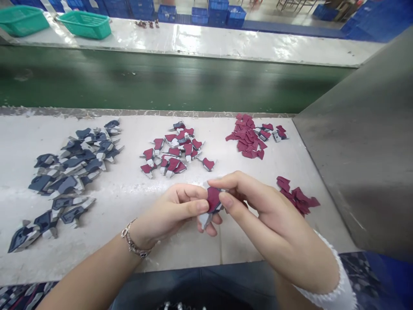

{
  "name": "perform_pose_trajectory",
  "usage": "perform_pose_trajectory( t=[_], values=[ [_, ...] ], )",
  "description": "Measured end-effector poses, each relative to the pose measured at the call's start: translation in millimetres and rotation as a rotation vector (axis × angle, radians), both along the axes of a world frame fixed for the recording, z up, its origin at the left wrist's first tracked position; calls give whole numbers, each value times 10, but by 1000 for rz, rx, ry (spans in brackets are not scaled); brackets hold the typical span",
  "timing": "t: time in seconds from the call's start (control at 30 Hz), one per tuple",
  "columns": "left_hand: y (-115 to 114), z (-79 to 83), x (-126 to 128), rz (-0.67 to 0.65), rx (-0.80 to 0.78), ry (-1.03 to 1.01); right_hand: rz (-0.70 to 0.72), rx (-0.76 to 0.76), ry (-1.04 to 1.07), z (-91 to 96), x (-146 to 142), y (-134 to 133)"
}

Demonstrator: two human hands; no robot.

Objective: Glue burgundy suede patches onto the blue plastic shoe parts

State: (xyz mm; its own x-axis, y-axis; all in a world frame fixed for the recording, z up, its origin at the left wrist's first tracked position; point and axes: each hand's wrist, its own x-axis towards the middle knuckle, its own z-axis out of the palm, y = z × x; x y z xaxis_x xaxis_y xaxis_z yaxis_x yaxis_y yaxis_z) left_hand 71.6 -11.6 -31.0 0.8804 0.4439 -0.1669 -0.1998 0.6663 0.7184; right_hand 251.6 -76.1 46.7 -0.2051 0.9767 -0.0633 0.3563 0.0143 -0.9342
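Observation:
Above the front part of the white table, my left hand (180, 209) pinches a small grey plastic part with a maroon panel (214, 199) on it. My right hand (254, 211) grips the same part from the other side, thumb and forefinger on its right edge. Beyond my hands lies a pile of grey parts with maroon panels (174, 151). To the left spreads a larger heap of grey parts with dark blue faces (80, 157). Loose maroon panels (247, 137) are heaped at the back right, and another cluster of maroon panels (297, 196) lies beyond my right wrist.
A metal wall (361, 137) bounds the table (129, 206) on the right. Behind the table runs a green belt (145, 82), then a white ledge with green baskets (85, 24) and a few small brown objects (147, 24). Blue crates (200, 16) stand farther back.

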Motion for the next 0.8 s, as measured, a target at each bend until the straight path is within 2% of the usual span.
perform_pose_trajectory(
  t=[0.17, 0.27, 0.33, 0.43, 0.5, 0.57, 0.67, 0.8],
  values=[
    [-55, 81, -37, 107, 229, 102, -42, 45, -157, 10, -109, -40],
    [42, 125, -109, 181, 561, 425, -103, 111, -273, 22, -37, -57],
    [167, 139, -156, 304, 773, 709, -216, 114, -346, -4, 106, -84],
    [370, 163, -228, 471, 939, 970, -331, 13, -445, -150, 375, -124],
    [472, 194, -322, 537, 1038, 1113, -305, -60, -489, -325, 505, -116],
    [540, 230, -493, 611, 1106, 1268, -262, -63, -419, -531, 555, -64],
    [617, 254, -853, 715, 1122, 1525, -200, -36, -315, -807, 515, 76],
    [750, 169, -1195, 725, 1087, 1673, -148, -39, -212, -973, 434, 239]
  ],
)
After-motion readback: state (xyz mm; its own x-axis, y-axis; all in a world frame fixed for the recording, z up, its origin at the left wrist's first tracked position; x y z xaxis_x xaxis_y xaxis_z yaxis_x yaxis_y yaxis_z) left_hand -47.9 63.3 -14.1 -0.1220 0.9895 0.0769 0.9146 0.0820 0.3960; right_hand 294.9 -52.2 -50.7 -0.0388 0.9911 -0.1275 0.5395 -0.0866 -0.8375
